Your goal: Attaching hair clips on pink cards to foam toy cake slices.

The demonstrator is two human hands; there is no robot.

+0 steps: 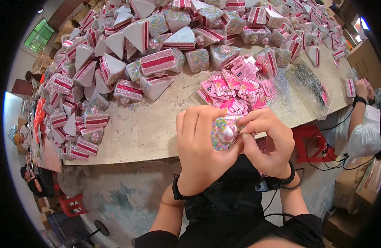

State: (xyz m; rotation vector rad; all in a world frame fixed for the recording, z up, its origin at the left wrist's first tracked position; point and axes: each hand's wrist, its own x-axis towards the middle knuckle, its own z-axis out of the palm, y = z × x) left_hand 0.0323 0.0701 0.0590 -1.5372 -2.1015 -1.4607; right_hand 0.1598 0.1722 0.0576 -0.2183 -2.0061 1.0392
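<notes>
The right hand (267, 134) pinches with thumb and forefinger at the white top of a sprinkle-covered cake piece (221, 133), just right of the frame's centre; whether something thin lies between those fingertips I cannot tell. The left hand (205, 144) cups the piece from the left, its fingers close together and bent around the far side, its thumb below. The piece is held up near the table's front edge.

Just beyond the hands, pink cards (244, 84) lie heaped on the pale wooden tabletop (136, 128). A large pile of cake slices (157, 62), with red stripes, white faces or sprinkles, fills the upper part of the frame and runs down its left side. Glitter is scattered over the board.

The front edge curves from the lower left, passes behind the hands and climbs to the right. Between pile and edge, a strip of bare board at centre left gives the left hand room sideways.

Right of the cards sits a clear plastic bag (304, 78) with thin, dark silvery pieces inside. Cardboard boxes (367, 62) stand at the right rim, their contents hidden. At far right, a co-worker's hand (362, 89) is at another slice (350, 88). Below the table, a red stool (310, 142) stands on the grey floor (128, 198).
</notes>
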